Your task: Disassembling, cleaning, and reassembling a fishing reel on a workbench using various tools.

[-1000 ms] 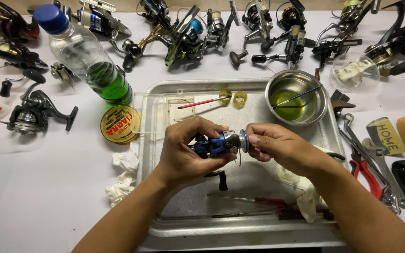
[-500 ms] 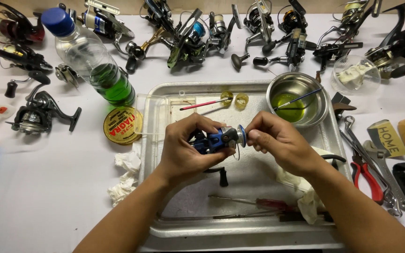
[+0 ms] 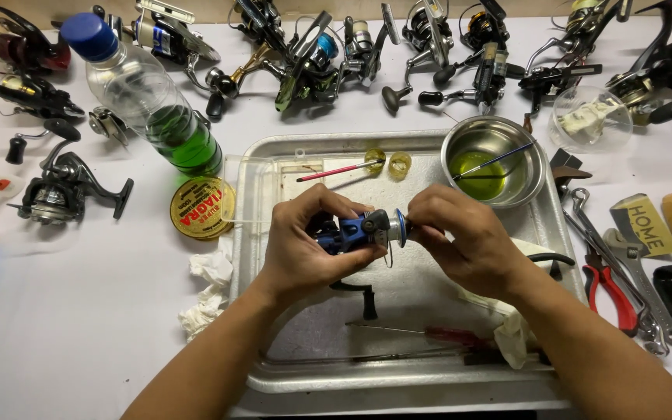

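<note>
My left hand [image 3: 305, 249] grips the body of a blue and black fishing reel [image 3: 359, 231] above a metal tray [image 3: 274, 171]. My right hand [image 3: 464, 241] pinches the reel's silver spool end from the right, fingers closed on it. Both hands hover over the tray's middle. A black reel handle [image 3: 363, 295] lies on the tray just below my left hand. Thin tools with red grips [image 3: 445, 336] lie along the tray's near side.
A steel bowl with yellow-green liquid and a brush [image 3: 494, 162] sits at the tray's far right corner. A bottle of green liquid [image 3: 149, 101] and a yellow round tin [image 3: 202, 207] lie left. Several reels [image 3: 328, 54] line the back. Red pliers [image 3: 612, 292] and wrenches lie right.
Both hands and the reel have stayed together over the tray, shifting only slightly; my right fingers have turned a little on the spool end.
</note>
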